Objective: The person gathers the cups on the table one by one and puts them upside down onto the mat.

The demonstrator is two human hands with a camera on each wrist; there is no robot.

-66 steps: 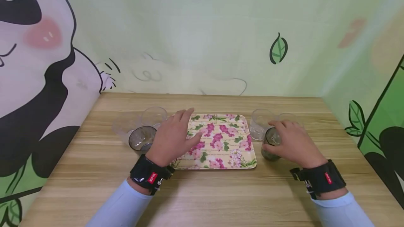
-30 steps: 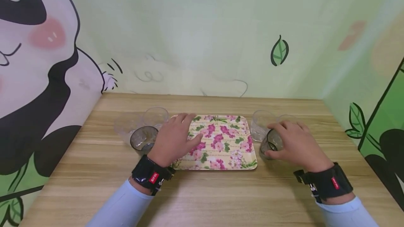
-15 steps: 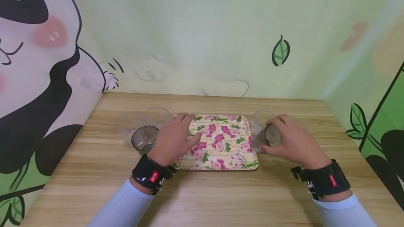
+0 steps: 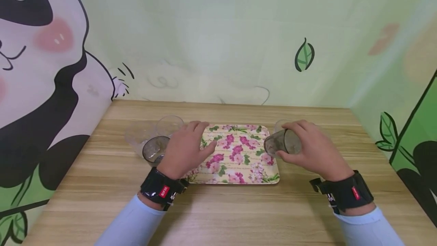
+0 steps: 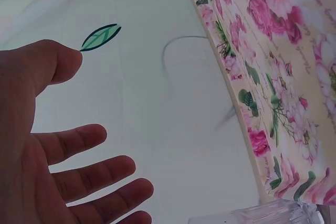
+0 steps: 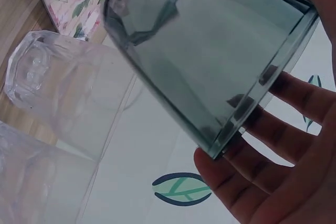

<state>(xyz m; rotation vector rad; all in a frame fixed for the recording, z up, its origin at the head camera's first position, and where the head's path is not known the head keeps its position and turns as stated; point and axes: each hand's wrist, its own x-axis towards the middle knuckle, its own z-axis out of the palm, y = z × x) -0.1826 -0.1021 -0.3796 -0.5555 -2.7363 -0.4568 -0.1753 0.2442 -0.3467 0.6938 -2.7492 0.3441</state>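
My right hand [image 4: 315,149] grips a smoky grey drinking glass [image 4: 278,142] near its rim, between thumb and fingers. The glass is tilted, its base toward the left over the right edge of the flowered tray [image 4: 235,155]. In the right wrist view the fingertips press the rim of the tinted glass [image 6: 205,51]. My left hand [image 4: 186,149] hovers by the tray's left edge with fingers spread and holds nothing. Another smoky glass [image 4: 155,149] stands just left of that hand, partly hidden by it.
Clear glasses stand behind the left smoky glass, one clear glass [image 4: 170,124] nearest the tray. On the right, a clear glass [image 4: 280,124] is mostly hidden behind my right hand; the right wrist view shows two clear glasses [image 6: 68,77] there. A printed wall backs the wooden table [image 4: 218,215].
My right hand has lifted the smoky glass off the table, tipped it and carried it left to the tray's edge. My left hand has barely moved.
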